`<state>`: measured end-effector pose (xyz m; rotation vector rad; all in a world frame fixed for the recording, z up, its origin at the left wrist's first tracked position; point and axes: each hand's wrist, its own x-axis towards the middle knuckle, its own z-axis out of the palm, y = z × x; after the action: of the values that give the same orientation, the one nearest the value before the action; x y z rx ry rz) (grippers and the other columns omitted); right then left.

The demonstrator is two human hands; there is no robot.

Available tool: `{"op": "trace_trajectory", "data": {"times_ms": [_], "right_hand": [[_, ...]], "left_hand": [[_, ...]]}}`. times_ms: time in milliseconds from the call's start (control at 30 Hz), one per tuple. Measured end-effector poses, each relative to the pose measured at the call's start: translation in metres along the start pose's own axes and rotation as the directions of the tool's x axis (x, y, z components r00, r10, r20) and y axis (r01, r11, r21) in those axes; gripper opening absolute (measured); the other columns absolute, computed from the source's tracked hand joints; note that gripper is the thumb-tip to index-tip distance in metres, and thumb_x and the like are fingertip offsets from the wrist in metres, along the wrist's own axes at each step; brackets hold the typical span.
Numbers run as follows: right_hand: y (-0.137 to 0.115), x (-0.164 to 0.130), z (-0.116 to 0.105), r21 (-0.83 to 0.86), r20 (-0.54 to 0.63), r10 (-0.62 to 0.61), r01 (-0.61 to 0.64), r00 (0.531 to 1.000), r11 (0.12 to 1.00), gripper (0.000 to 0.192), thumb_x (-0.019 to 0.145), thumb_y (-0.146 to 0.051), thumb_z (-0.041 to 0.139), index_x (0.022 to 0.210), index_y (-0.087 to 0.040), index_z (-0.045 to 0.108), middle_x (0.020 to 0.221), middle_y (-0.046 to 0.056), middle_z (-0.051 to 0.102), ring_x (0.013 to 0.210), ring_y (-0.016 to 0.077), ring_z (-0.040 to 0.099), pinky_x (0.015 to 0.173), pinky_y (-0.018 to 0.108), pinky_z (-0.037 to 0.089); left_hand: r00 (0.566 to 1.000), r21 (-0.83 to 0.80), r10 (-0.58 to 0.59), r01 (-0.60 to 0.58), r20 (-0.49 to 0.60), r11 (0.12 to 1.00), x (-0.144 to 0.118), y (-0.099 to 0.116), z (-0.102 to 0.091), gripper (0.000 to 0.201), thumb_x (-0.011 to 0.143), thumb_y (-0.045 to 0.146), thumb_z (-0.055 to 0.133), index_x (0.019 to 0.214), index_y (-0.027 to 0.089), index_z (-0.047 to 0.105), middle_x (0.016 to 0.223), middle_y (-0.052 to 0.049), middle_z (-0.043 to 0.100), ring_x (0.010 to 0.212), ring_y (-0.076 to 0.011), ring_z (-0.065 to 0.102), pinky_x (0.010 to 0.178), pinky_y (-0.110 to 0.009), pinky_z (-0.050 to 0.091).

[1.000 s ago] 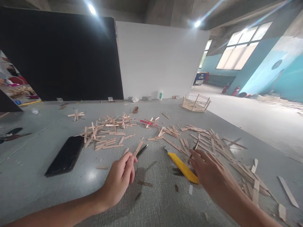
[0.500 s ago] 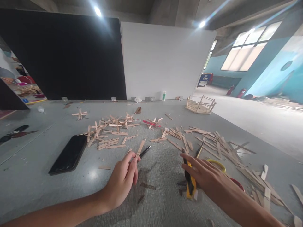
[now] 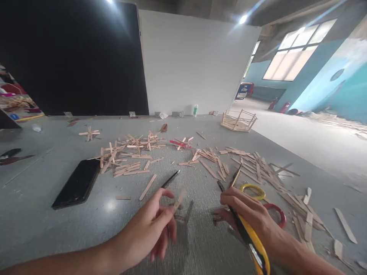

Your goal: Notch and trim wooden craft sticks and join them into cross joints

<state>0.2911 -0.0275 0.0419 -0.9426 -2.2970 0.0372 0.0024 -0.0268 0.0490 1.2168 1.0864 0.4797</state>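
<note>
My right hand [image 3: 252, 219] grips a yellow utility knife [image 3: 252, 242], its dark blade end pointing up and away near the middle of the grey table [image 3: 43, 229]. My left hand [image 3: 149, 229] pinches a short wooden stick [image 3: 179, 199] between thumb and fingers, held just above the table to the left of the knife. The stick is blurred. A black pen [image 3: 171, 178] and a loose wooden stick [image 3: 148, 186] lie on the table just beyond my left hand.
Scissors with one yellow handle [image 3: 252, 190] and one red lie behind my right hand. Several wooden sticks [image 3: 129, 160] are scattered across the table. A black phone [image 3: 77, 184] lies at the left. A small stick-built frame [image 3: 237, 122] stands at the far right edge.
My right hand picked the yellow knife up off the table and turned it blade-forward, uncovering the scissors. My left hand lifted a short stick and moved right, towards the knife.
</note>
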Motion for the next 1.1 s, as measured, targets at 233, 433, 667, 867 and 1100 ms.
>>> {"op": "trace_trajectory", "data": {"times_ms": [233, 433, 667, 867, 1100], "right_hand": [[0.007, -0.014, 0.001, 0.027, -0.071, 0.007, -0.005, 0.997, 1.0, 0.052, 0.109, -0.056, 0.022, 0.129, -0.022, 0.055, 0.088, 0.009, 0.071, 0.065, 0.0198, 0.071, 0.056, 0.029, 0.056], [0.006, -0.008, 0.006, 0.07, -0.022, 0.05, -0.048, 0.999, 0.996, 0.038, 0.104, -0.026, 0.05, 0.141, -0.017, 0.054, 0.1, 0.01, 0.076, 0.074, 0.0177, 0.075, 0.063, 0.027, 0.059], [-0.006, -0.01, 0.008, 0.114, -0.082, 0.319, -0.309, 0.944, 0.944, 0.019, 0.095, -0.02, 0.065, 0.112, -0.026, 0.07, 0.078, 0.0, 0.077, 0.059, 0.0142, 0.072, 0.06, 0.024, 0.059], [-0.014, -0.006, 0.011, 0.62, 0.29, 0.524, -0.574, 0.801, 0.534, 0.027, 0.098, -0.038, 0.065, 0.119, -0.021, 0.066, 0.08, 0.003, 0.074, 0.055, 0.0134, 0.069, 0.05, 0.023, 0.057], [-0.03, 0.002, -0.002, 0.522, 0.375, 0.532, -0.647, 0.76, 0.556, 0.029, 0.099, -0.042, 0.061, 0.082, -0.019, 0.066, 0.056, -0.002, 0.062, 0.048, 0.0106, 0.058, 0.046, 0.019, 0.048]], "left_hand": [[0.977, 0.394, -0.185, 0.13, 0.104, 0.91, -0.025, 0.006, 0.0, 0.075, 0.104, 0.041, 0.044, 0.163, 0.026, 0.001, 0.069, 0.002, 0.069, 0.045, -0.0154, 0.057, 0.038, -0.019, 0.037], [0.876, 0.737, 0.294, -0.48, 0.381, 0.475, -0.017, 0.024, -0.017, 0.021, 0.097, 0.015, 0.062, 0.108, 0.026, 0.075, 0.095, -0.004, 0.076, 0.091, -0.0244, 0.071, 0.08, -0.033, 0.054], [0.654, 0.544, 0.355, -0.755, 0.668, 0.366, -0.004, 0.023, -0.019, 0.034, 0.095, 0.015, 0.07, 0.12, 0.038, 0.074, 0.131, -0.003, 0.074, 0.138, -0.032, 0.054, 0.115, -0.051, 0.04], [0.64, 0.587, 0.357, -0.767, 0.68, 0.258, -0.001, 0.012, -0.012, 0.032, 0.099, 0.024, 0.067, 0.13, 0.031, 0.069, 0.138, -0.007, 0.069, 0.134, -0.0339, 0.056, 0.114, -0.05, 0.039], [0.594, 0.604, 0.475, -0.782, 0.649, 0.152, 0.001, -0.003, -0.005, 0.041, 0.097, 0.03, 0.066, 0.137, 0.026, 0.063, 0.15, -0.012, 0.059, 0.138, -0.0357, 0.052, 0.119, -0.054, 0.034]]}}
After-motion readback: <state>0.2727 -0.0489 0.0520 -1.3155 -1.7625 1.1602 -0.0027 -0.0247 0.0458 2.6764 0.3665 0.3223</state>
